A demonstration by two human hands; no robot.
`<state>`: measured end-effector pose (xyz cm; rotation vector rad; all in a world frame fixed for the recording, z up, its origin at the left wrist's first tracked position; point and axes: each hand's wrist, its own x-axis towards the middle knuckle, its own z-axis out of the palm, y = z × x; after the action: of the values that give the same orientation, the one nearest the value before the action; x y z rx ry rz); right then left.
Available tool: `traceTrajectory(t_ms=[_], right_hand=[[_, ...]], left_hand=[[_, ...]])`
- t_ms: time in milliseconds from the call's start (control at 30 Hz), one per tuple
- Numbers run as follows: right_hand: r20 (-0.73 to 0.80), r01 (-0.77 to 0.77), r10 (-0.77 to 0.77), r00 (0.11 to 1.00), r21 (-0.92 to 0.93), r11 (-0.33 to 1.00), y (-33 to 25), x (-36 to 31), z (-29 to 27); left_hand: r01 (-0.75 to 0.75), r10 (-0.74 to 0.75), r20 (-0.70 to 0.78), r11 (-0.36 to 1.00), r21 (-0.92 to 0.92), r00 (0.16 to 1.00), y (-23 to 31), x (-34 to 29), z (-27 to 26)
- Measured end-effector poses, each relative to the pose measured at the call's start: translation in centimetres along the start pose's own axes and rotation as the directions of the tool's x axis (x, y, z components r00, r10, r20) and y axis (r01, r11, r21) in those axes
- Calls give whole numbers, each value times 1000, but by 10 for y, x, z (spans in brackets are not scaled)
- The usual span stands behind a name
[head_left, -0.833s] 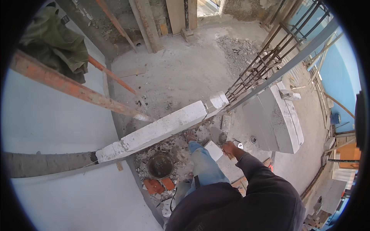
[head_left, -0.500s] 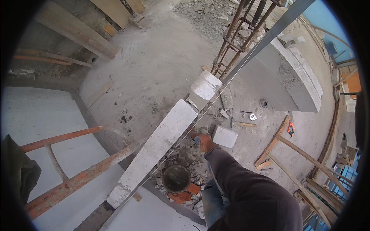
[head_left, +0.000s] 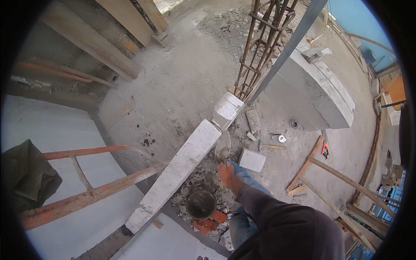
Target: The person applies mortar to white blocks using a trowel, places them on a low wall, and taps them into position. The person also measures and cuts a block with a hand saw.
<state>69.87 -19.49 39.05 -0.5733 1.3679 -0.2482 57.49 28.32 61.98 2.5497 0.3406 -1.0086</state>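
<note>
The right hand [head_left: 228, 174] was clenched on a trowel [head_left: 223, 146], its fingers wrapped around the handle and mostly hiding it. The blade lay just beyond the knuckles, pointing away from the person, close beside the low wall of white blocks [head_left: 177, 175] and near the joint between 2 of them; I couldn't tell whether it touched the wall. Of the left hand [head_left: 202, 258] only fingertips showed, at the lower edge of the view, so I couldn't tell whether they gripped anything.

To the right of the trowel hand, a loose white block [head_left: 252, 160] lay on the floor [head_left: 277, 175]. Below it, a round bucket [head_left: 190, 203] stood among rubble, orange brick pieces [head_left: 207, 224] next to it. Farther right I saw a wooden-handled tool [head_left: 274, 147], a tape measure [head_left: 282, 138] and a red-handled saw [head_left: 325, 150]. A steel bar cage [head_left: 255, 52] rose past the wall's far end.
</note>
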Motion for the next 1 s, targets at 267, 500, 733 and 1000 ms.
traceTrajectory(t_ms=[267,500,733,1000], right_hand=[[67,189,-177,982,-330,925,-57,-91,-37],[332,629,-660,674,-727,277,-105,-96,-71],[217,343,-563,798,-930,128,-74,-39,-18],[456,479,-361,814,-877,-28,-60,-52,-64]], left_hand=[[-534,561,-35,804,261,827,-78,-32,58],[-54,127,102,847,-529,987,-87,-22,63],[1,26,65,926,-378,998,-52,-47,32],[-179,183,-18,975,132,983,13,-79,-23]])
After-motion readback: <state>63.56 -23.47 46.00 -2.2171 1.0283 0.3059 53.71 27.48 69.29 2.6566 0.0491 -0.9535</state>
